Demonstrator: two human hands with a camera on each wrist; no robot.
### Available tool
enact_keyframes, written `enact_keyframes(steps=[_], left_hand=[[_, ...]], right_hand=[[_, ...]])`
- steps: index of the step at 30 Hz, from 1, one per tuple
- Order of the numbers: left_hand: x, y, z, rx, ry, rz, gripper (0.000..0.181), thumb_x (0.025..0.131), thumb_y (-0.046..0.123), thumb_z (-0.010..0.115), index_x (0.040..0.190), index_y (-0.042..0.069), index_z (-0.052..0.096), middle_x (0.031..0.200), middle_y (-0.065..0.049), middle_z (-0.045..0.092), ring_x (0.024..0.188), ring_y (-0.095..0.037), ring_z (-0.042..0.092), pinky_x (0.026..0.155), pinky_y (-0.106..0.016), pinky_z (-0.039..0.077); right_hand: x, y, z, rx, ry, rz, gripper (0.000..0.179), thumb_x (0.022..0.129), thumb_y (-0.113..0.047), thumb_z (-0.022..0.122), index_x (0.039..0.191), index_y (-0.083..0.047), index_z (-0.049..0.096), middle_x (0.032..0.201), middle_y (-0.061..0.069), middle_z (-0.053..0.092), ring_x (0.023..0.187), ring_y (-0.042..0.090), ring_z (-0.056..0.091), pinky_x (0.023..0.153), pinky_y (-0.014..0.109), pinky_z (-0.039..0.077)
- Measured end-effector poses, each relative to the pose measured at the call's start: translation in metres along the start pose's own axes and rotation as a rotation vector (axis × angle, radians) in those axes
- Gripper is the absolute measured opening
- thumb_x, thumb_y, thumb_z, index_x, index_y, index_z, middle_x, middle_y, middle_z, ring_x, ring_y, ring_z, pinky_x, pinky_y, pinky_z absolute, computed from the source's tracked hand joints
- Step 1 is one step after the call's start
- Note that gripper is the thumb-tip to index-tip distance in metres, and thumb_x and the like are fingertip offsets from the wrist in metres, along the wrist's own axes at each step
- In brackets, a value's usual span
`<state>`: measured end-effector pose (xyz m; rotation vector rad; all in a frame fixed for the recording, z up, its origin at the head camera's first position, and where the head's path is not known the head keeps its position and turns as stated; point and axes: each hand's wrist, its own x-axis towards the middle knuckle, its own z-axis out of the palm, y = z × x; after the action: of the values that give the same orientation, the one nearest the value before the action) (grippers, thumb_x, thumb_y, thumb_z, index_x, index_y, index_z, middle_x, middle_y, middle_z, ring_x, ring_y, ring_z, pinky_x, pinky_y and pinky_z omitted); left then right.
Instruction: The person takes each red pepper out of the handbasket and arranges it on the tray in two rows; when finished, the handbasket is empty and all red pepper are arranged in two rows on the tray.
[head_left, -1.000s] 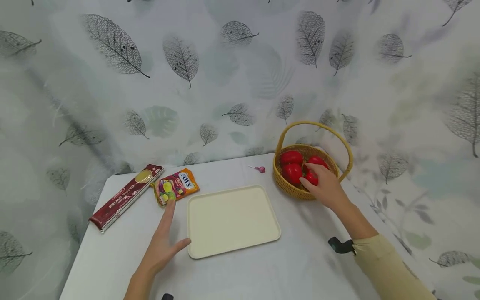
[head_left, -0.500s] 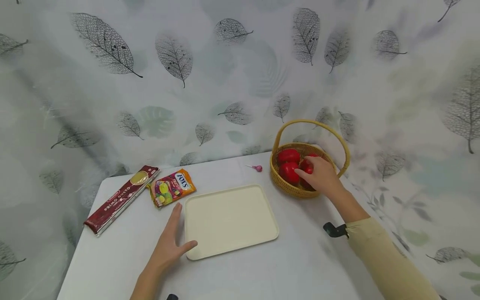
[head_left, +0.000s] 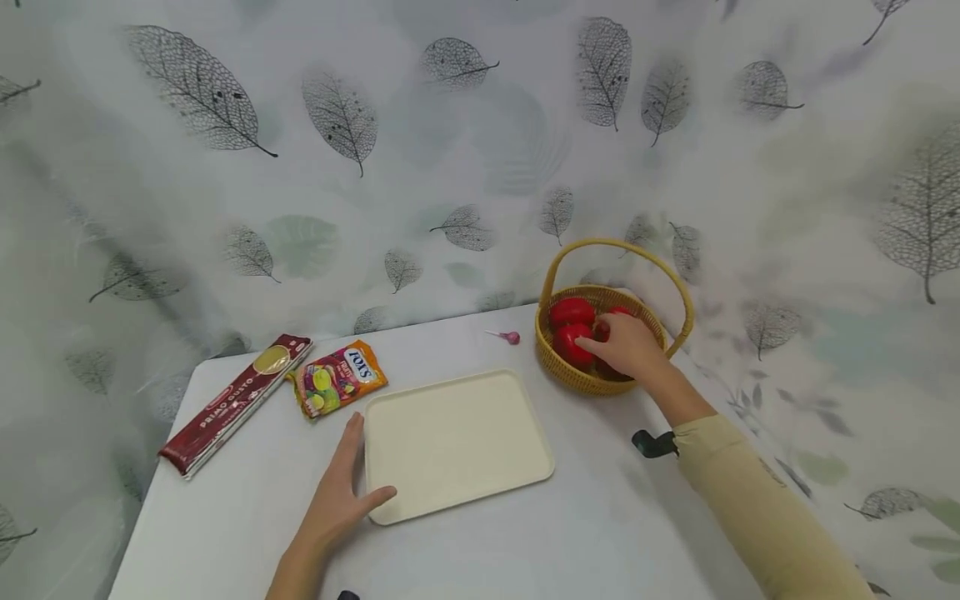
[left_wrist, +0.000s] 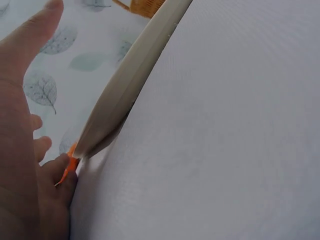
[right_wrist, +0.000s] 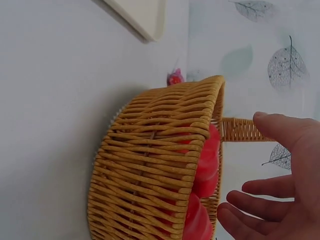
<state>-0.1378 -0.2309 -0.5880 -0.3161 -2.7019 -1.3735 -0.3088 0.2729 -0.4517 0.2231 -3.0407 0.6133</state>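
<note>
A yellow wicker basket (head_left: 577, 379) with a tall handle stands at the back right, holding several glossy red, lobed, fruit-like things (head_left: 572, 312). Over its right side is my right hand (head_left: 633, 343), thumb and fingers spread apart near the red things. In the right wrist view nothing sits between the fingers of that hand (right_wrist: 285, 185). My left hand (head_left: 337, 496) lies beside the left edge of a cream rectangular tray (head_left: 457, 446), its fingers extended and thumb over the near left corner. From the left wrist view, I cannot tell whether it touches the tray (left_wrist: 125, 75).
Left of the tray lie an orange FOX'S candy bag (head_left: 339, 379) and a long dark-red spaghetti packet (head_left: 236, 406). A pink lollipop (head_left: 512, 337) lies left of the basket. A leaf-patterned curtain (head_left: 450, 167) hangs behind the white table (head_left: 480, 554).
My left hand has moved right, from below the candy bag to the tray's left edge. My right hand stays over the basket with a small shift. The whole head view drifts slightly.
</note>
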Motion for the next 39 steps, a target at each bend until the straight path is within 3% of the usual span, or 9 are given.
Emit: enact_keyframes(steps=[4,10,19,24,28,34,39], left_hand=[[-0.001,0.004,0.002,0.057,-0.020,0.015,0.127,0.082,0.055,0.091,0.176,0.017,0.014,0.182,-0.002,0.010,0.165,-0.036,0.016,0.125,-0.068,0.026],[-0.007,0.008,-0.001,0.111,-0.024,-0.003,0.129,0.079,0.060,0.090,0.176,0.014,0.016,0.182,-0.005,0.011,0.164,-0.035,0.019,0.124,-0.067,0.030],[-0.003,0.006,0.005,0.239,-0.068,0.033,0.136,0.077,0.077,0.083,0.174,0.006,0.019,0.181,-0.009,0.016,0.164,-0.031,0.021,0.127,-0.058,0.029],[-0.007,0.005,0.003,0.321,-0.045,0.080,0.139,0.075,0.080,0.081,0.170,-0.003,0.024,0.178,-0.018,0.023,0.162,-0.037,0.024,0.127,-0.057,0.030],[-0.010,0.004,0.004,0.355,-0.030,0.111,0.138,0.075,0.081,0.081,0.168,-0.005,0.028,0.176,-0.021,0.026,0.162,-0.039,0.025,0.127,-0.058,0.031],[-0.010,0.002,0.004,0.415,-0.065,0.102,0.141,0.075,0.088,0.075,0.169,-0.005,0.026,0.177,-0.021,0.023,0.164,-0.037,0.020,0.129,-0.054,0.026],[-0.008,0.002,0.004,0.460,-0.075,0.110,0.143,0.075,0.091,0.071,0.170,-0.005,0.023,0.178,-0.020,0.018,0.165,-0.035,0.016,0.131,-0.051,0.023]], right_hand=[[0.005,0.001,-0.001,-0.011,-0.008,0.013,0.071,0.098,-0.050,0.076,0.134,0.010,0.064,0.121,0.029,0.069,0.111,0.045,0.063,0.098,0.062,0.056],[0.014,-0.002,0.004,-0.052,-0.040,-0.030,0.069,0.098,-0.056,0.075,0.119,0.010,0.068,0.099,0.021,0.071,0.093,0.039,0.065,0.085,0.058,0.058],[0.024,-0.002,0.012,-0.076,-0.062,-0.010,0.074,0.099,-0.058,0.072,0.119,0.013,0.067,0.102,0.025,0.072,0.094,0.041,0.068,0.088,0.060,0.059],[0.032,-0.012,0.016,-0.099,-0.067,-0.001,0.075,0.096,-0.064,0.072,0.113,0.009,0.068,0.099,0.022,0.073,0.090,0.039,0.068,0.084,0.058,0.060],[0.037,-0.016,0.021,-0.166,-0.053,0.019,0.081,0.095,-0.069,0.069,0.114,0.010,0.069,0.104,0.028,0.074,0.096,0.047,0.068,0.091,0.068,0.057],[0.041,-0.015,0.028,-0.276,-0.081,0.088,0.095,0.093,-0.080,0.063,0.118,0.011,0.072,0.113,0.036,0.071,0.111,0.060,0.062,0.110,0.086,0.031],[0.044,-0.012,0.030,-0.278,-0.066,0.100,0.093,0.091,-0.078,0.065,0.120,0.010,0.072,0.116,0.035,0.071,0.111,0.059,0.062,0.110,0.085,0.032]])
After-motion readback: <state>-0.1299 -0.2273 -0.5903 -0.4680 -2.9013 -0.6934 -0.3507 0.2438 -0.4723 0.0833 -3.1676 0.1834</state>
